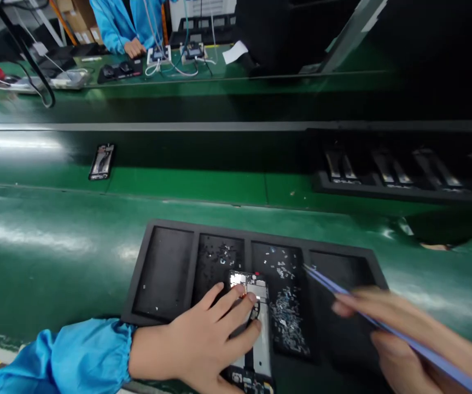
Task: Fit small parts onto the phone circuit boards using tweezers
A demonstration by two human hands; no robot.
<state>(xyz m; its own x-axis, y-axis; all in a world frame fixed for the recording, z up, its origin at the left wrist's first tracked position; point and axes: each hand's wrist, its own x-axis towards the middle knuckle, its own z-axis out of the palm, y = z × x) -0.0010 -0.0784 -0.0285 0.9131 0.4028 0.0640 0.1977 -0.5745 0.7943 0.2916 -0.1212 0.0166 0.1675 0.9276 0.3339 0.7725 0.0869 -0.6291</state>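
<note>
The left hand (pixel 215 339), fingers spread, lies palm-down across an opened rectangular black-and-silver phone (pixel 263 335) on a black four-compartment tray (pixel 198 264); the blurred right hand (pixel 400 320) pinches slim lavender-blue tweezers (pixel 329 283), slanted over the tray.

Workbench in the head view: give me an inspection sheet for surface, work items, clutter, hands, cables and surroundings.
Surface: glossy green workbench, with a black tray on it.
Work items: opened phone on the tray; tweezers, tips over the tray.
Clutter: small parts scattered in the two middle compartments; another opened phone farther back.
Hands: left hand spread on the nearer phone; right hand, blurred, holds the tweezers.
Cables: white cables on the far bench.
Surroundings: a co-worker's hand at the far bench; a second tray back right.
</note>
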